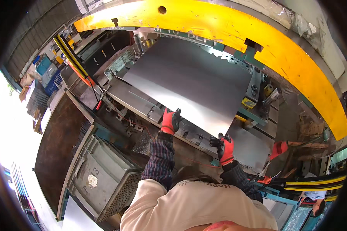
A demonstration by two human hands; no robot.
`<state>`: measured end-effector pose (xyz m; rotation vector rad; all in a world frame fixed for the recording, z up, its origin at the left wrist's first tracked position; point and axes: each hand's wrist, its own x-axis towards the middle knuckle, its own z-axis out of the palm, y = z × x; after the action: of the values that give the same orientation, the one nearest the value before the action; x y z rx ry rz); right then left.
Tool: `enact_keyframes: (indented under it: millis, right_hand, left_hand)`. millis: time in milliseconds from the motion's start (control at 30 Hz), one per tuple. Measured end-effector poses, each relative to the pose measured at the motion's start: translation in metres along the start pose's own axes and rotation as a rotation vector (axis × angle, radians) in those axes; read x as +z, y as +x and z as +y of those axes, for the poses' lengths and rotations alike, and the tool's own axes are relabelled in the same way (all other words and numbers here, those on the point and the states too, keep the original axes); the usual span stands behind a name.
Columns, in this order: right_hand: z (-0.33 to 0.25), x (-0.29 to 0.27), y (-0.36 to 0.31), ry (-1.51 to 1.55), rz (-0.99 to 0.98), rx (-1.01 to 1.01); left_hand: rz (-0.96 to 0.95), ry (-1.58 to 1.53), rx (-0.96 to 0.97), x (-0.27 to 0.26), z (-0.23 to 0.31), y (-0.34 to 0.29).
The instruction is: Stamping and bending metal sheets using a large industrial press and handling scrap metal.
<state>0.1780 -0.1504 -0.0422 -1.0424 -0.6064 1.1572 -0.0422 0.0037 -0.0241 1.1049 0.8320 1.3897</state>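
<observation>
A large grey metal sheet lies tilted across the bed of a press, its near edge shining with reflected light. My left hand, in a red glove with black fingers, is closed at the near edge of the sheet, left of its near corner. At that corner my right hand, gloved the same way, has its fingers closed on the edge. The fingertips under the sheet are hidden. Below the sheet, part of the press bed shows with bolts and slots.
A thick yellow press beam arches over the far side. Yellow-black guard posts stand at left and lower right. A grey plastic crate is at my left. Another flat sheet lies right of my right hand. A person is at lower right.
</observation>
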Motion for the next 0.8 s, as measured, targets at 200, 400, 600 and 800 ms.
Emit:
enact_keyframes:
  millis: [200, 400, 600, 800]
  right_hand:
    - [-0.054, 0.018, 0.038, 0.076, 0.118, 0.016]
    - [-0.077, 0.011, 0.038, 0.189, 0.066, 0.063]
    - [-0.061, -0.017, 0.067, 0.042, 0.129, -0.131]
    - [-0.071, -0.019, 0.087, 0.020, 0.276, -0.109]
  left_hand:
    - [0.047, -0.686, -0.410, 0.043, 0.016, 0.046]
    - [-0.045, -0.415, -0.424, 0.054, 0.017, 0.069]
    - [-0.082, -0.379, -0.422, 0.072, 0.014, 0.084]
    - [-0.117, -0.483, -0.423, 0.081, -0.001, 0.097]
